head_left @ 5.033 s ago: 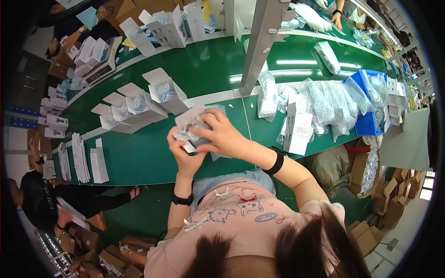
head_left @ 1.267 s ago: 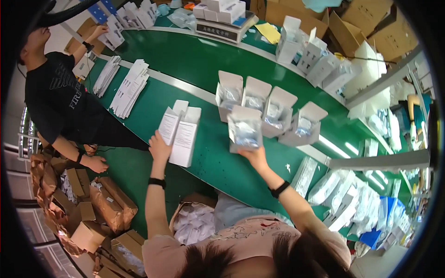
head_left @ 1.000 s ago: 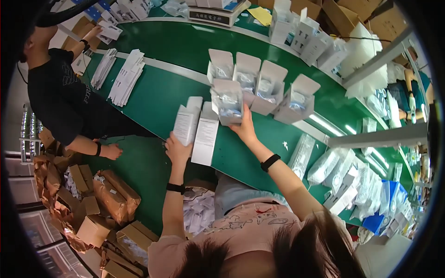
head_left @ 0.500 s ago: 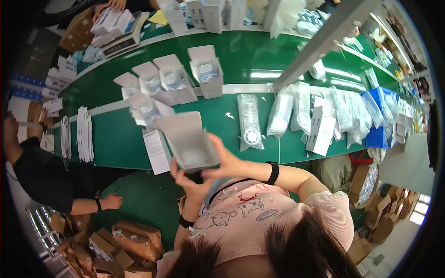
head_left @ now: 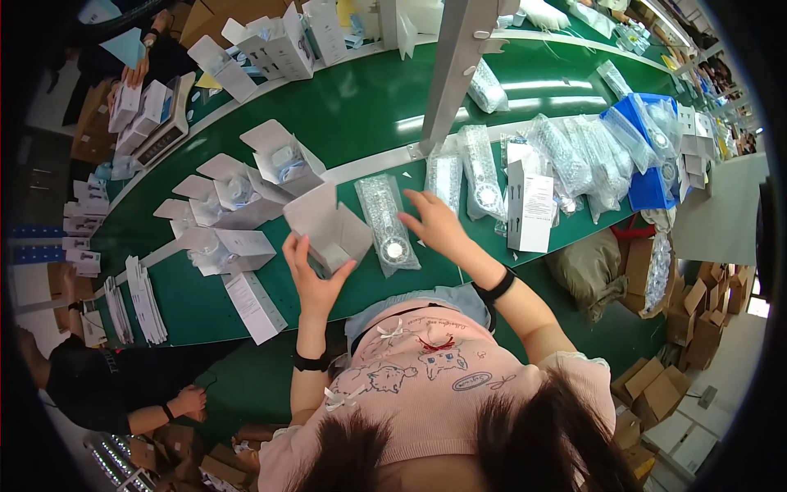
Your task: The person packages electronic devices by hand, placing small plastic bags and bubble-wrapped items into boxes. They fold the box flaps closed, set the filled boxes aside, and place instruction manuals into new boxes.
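My left hand (head_left: 316, 285) grips an open white carton (head_left: 344, 238), its flap standing up and its inside bare. The carton is tilted over the green bench. My right hand (head_left: 443, 231) is open, fingers spread and holding nothing. It is just right of a bubble-wrapped device (head_left: 379, 209) with a round, perforated white end, lying on the bench; I cannot tell whether the fingertips touch its wrap. To the left, several open white cartons (head_left: 293, 170) have clear-bagged items inside. Near the front edge lies a closed white carton (head_left: 256, 305).
Right of my hands stand another white carton (head_left: 533, 205), several bubble-wrapped devices (head_left: 484, 176) and a blue bin (head_left: 643, 193). A grey post (head_left: 447, 82) rises from the bench. Flattened cartons (head_left: 146, 302) are stacked at left, beside a co-worker's arm (head_left: 156, 416).
My right hand has let go of the open carton and moved right, toward the bubble-wrapped device. My left hand keeps the carton. The whole view has shifted and turned.
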`<state>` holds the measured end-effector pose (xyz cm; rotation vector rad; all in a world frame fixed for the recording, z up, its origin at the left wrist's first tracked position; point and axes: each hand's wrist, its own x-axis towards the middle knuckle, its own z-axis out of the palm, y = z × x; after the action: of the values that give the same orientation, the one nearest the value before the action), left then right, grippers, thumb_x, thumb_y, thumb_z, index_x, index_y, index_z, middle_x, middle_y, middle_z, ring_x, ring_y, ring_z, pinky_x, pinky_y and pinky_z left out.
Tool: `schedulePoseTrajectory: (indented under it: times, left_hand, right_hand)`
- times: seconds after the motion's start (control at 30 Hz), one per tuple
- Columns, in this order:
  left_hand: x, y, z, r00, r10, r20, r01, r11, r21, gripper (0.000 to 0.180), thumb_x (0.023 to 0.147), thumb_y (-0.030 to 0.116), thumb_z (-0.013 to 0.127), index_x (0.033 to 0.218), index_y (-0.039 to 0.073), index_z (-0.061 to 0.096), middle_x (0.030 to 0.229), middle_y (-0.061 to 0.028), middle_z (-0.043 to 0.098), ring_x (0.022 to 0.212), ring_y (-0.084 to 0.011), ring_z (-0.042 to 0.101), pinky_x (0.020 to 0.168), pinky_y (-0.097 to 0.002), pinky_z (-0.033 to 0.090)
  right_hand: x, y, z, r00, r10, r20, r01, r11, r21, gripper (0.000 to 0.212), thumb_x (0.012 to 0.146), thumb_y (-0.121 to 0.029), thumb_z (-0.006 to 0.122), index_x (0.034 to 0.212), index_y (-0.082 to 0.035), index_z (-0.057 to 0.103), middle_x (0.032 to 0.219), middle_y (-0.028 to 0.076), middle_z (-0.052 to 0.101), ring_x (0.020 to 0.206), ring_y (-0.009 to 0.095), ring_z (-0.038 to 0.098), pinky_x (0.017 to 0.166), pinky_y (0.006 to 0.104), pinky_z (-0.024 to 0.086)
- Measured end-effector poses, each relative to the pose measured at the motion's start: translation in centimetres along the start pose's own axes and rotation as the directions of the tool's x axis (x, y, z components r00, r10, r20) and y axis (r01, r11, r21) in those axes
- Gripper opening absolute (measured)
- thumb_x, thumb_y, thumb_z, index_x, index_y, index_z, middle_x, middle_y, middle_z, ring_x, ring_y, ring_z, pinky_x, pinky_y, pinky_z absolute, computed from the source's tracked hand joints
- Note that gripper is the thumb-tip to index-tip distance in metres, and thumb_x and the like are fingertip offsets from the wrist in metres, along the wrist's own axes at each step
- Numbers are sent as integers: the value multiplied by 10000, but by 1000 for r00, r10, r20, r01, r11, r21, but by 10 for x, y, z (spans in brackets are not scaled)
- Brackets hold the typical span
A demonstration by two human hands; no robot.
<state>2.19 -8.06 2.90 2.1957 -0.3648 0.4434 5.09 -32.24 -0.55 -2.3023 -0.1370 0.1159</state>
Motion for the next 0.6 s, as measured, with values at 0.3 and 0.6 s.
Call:
schedulePoseTrajectory:
  times: [0.3, 0.6]
  left_hand:
    - [-3, -27, 17, 992, -101, 70, 98, 994, 47, 803, 542, 160, 804, 1166, 89, 305, 1192, -186, 336, 1062, -340, 414, 866, -386, 362]
    - [-23, -48, 40, 992, -109, -57, 100, 985, -139, 801, 540, 105, 807, 1077, 122, 212, 1195, -239, 335, 1063, -353, 440, 831, -421, 412]
  right_hand:
    - [53, 13, 62, 978, 197, 67, -202, 975, 88, 923, 600, -86, 666, 1347, -88, 123, 1129, 281, 383, 989, 406, 471, 844, 403, 422]
    - [27, -109, -2, 670, 331, -665, 344, 655, 673, 603, 717, -57, 593, 1224, -65, 266, 1153, 142, 369, 1077, 255, 393, 918, 392, 339]
